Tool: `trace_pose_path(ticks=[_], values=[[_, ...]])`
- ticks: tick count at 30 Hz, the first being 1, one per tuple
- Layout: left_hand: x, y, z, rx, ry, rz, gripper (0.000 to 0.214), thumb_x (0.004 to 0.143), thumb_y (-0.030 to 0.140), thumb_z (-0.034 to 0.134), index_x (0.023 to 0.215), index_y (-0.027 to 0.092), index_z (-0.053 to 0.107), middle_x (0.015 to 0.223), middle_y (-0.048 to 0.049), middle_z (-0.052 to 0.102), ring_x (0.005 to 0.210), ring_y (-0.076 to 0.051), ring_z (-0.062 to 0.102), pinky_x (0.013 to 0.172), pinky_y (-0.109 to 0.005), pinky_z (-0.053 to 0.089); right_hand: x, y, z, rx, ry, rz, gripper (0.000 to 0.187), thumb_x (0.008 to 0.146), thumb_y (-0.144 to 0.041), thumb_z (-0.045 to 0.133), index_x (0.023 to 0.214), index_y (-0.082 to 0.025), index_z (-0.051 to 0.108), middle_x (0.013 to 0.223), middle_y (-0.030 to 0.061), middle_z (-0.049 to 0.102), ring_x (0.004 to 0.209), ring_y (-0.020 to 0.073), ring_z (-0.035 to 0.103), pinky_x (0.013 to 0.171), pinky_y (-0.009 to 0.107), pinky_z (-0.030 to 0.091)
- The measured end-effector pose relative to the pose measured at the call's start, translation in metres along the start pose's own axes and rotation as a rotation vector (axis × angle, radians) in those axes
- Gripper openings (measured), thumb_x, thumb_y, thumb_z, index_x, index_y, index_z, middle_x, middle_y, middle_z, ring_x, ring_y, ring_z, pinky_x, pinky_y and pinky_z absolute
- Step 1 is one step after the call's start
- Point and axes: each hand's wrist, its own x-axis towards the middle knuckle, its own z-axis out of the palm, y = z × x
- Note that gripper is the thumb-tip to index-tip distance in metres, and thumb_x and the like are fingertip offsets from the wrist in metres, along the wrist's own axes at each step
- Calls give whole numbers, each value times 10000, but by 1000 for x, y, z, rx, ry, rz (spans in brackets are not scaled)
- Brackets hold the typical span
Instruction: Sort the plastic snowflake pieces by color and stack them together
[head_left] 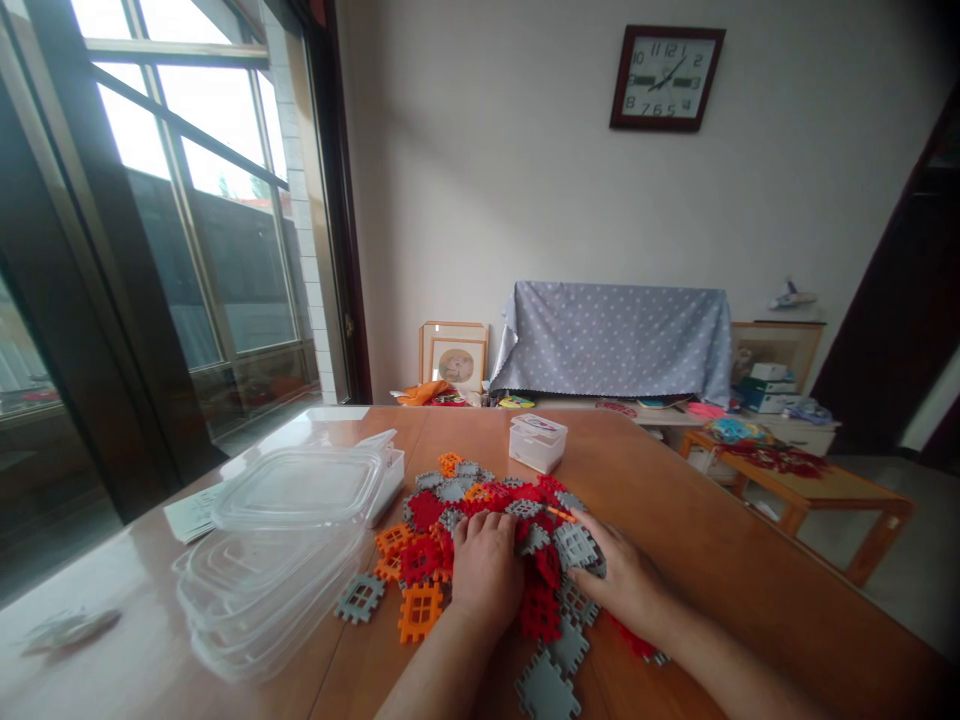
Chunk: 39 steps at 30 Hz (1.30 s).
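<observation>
My left hand lay flat, palm-down, mid-way across the pile of interlocking tiles. My right hand lay flat at the pile's right edge, on a grey tile. Neither gripped anything. Most tiles lay just beyond my fingertips.

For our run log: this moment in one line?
left hand: on pile of red, orange, grey plastic grid tiles | right hand: on pile | clear plastic lids: beside

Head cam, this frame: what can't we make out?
All head view.
- Tile pile: partly covered by the left hand and right hand; whether either grips a tile cannot be told.
- Paper: mostly under the clear containers; print too small.
- Dotted cloth: hides whatever it drapes.
- Object at far left: blurred.
</observation>
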Motion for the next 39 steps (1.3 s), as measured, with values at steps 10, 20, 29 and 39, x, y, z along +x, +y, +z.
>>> trace_pose_path(ticks=[10,20,29,39], values=[[9,-11,3,-145,64,-80,342,931,226,449,1219,249,633,1233,-80,678,1159,-267,568,989,-368,419,44,-41,20,231,75,-20,769,736,-276,714,1467,-303,478,1391,58,637,1254,290,611,1091,442,467],[18,-40,6,-419,292,-244,458,939,228,476,1395,198,478,1311,-128,662,1216,-258,605,1016,-357,450,24,-88,23,322,-37,-142,795,876,-407,672,1576,-291,315,1550,120,478,1395,302,491,1105,506,468],[17,-47,-9,-380,281,-311,375,969,268,435,1311,212,577,1270,-124,696,1175,-266,647,996,-373,466,-43,-88,-4,-138,-458,-393,972,742,-691,738,1569,-392,325,1679,33,224,1526,437,200,1224,660,189],[14,-52,-20,-37,276,-418,474,940,545,459,1261,239,627,1382,-134,625,1348,-385,460,1090,-544,331,-21,-82,20,-214,-306,-182,946,784,-583,720,1590,-381,266,1701,6,126,1550,367,164,1233,558,226]])
